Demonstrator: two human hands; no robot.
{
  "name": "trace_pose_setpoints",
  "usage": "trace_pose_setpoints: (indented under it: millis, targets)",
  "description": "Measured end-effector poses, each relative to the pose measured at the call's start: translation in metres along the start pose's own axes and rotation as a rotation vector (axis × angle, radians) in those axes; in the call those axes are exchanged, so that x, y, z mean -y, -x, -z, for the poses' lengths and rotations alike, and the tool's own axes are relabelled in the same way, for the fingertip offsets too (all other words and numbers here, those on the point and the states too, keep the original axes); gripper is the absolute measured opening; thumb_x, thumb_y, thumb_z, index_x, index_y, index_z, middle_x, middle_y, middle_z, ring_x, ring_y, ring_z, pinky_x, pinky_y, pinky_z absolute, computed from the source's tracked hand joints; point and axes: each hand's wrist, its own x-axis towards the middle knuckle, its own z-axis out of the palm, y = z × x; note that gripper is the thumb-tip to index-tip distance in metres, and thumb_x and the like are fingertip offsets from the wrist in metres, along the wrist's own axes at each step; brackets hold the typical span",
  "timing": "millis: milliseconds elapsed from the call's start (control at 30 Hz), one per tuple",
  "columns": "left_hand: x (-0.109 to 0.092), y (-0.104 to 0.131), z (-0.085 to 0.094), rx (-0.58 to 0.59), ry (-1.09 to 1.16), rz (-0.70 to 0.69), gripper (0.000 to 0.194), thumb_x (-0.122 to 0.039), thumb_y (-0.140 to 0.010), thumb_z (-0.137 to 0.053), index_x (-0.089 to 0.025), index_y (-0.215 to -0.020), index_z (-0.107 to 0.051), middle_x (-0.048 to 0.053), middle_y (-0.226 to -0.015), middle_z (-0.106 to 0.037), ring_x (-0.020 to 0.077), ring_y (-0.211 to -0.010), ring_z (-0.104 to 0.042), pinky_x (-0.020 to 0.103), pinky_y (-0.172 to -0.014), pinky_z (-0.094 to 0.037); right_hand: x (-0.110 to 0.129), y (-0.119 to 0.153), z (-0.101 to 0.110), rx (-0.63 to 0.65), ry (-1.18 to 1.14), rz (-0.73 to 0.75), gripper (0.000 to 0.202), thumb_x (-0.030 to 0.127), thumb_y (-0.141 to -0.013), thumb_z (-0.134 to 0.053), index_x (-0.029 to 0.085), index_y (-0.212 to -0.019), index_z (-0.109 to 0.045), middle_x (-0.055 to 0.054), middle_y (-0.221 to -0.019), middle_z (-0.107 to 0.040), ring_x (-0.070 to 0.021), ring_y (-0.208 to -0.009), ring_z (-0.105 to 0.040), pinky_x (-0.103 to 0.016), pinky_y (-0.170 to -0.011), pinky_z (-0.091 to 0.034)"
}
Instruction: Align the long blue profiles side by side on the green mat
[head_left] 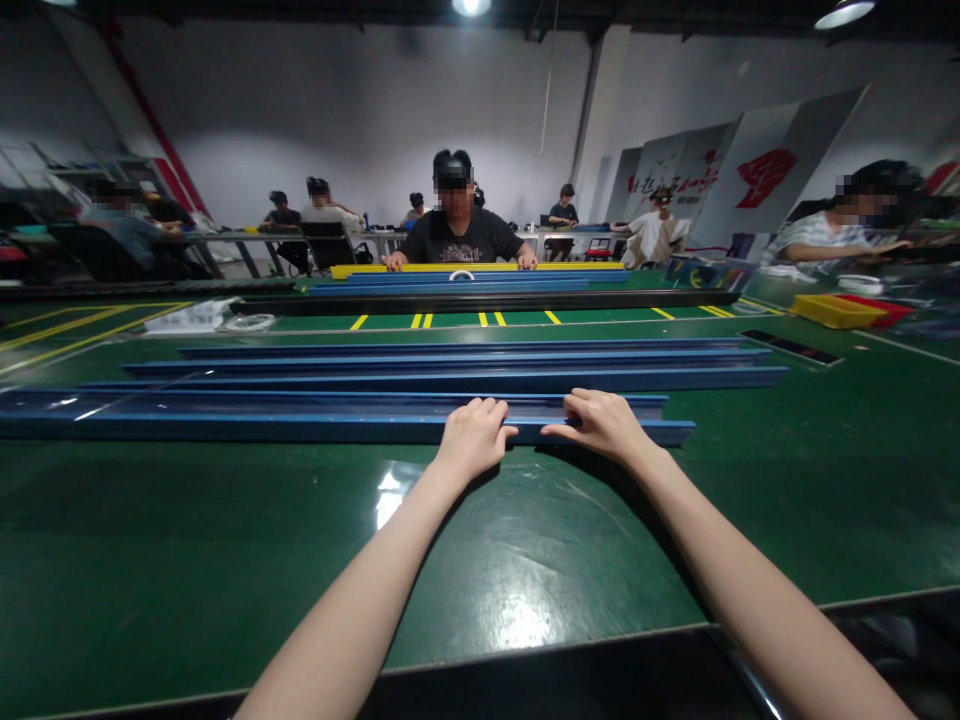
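Observation:
A long blue U-shaped channel (330, 426) lies across the green table, its open side up. Near its right end my left hand (476, 430) grips the near wall, thumb outside and fingers curled over into the trough. A short way to the right, my right hand (600, 422) is closed on the same channel, its thumb pointing left along the near wall. The fingertips of both hands are partly hidden. Just beyond lies another blue channel (525, 380), parallel to the first, with clear film or a glossy strip showing along the left part of the nearer one.
A dark phone-like slab (791, 348) lies to the right. Farther back are a long black bar (487, 301), a white bundle (191, 317), a yellow tray (832, 311) and a yellow strip (480, 270). A co-worker (461, 235) sits opposite, both hands on that strip.

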Motion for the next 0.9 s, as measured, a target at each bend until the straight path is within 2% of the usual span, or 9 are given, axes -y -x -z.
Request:
trace_pose_setpoints:
  millis: [233,567,900]
  targets:
    - [0.0006,0.0000,-0.0014,-0.011,-0.012,-0.012,0.015,-0.033,-0.083,-0.045,-0.019,-0.085,-0.050,0.005,-0.087,-0.058,0.0187,-0.085,-0.051,0.028,-0.070,-0.040,0.0001,0.0047,0.0024,-0.061,0.032,-0.074,0.053,0.067,-0.072,-0.035,0.018,-0.059,-0.050,-0.003,-0.063,-0.055,-0.0119,-0.058,-0.049,-0.024,-0.049,-0.021]
    - [0.0004,0.0002,-0.0003,0.001,-0.011,-0.007,0.015,-0.033,-0.082,-0.045,-0.019,-0.085,-0.050,0.005,-0.088,-0.057,0.0189,-0.086,-0.051,0.029,-0.071,-0.041,-0.0049,-0.0011,-0.0039,0.061,0.022,-0.193,0.058,0.073,-0.066,-0.034,0.019,-0.058,-0.053,-0.004,-0.062,-0.059,-0.0144,-0.056,-0.053,-0.025,-0.049,-0.024]
    - [0.0009,-0.0001,-0.0019,-0.022,-0.022,-0.019,0.015,-0.033,-0.082,-0.045,-0.019,-0.085,-0.050,0.004,-0.087,-0.058,0.0187,-0.084,-0.051,0.028,-0.070,-0.040,0.0017,0.0013,-0.0007,0.092,0.067,-0.230,0.063,0.075,-0.068,-0.026,0.018,-0.063,-0.055,-0.007,-0.069,-0.064,-0.0180,-0.062,-0.058,-0.025,-0.048,-0.024]
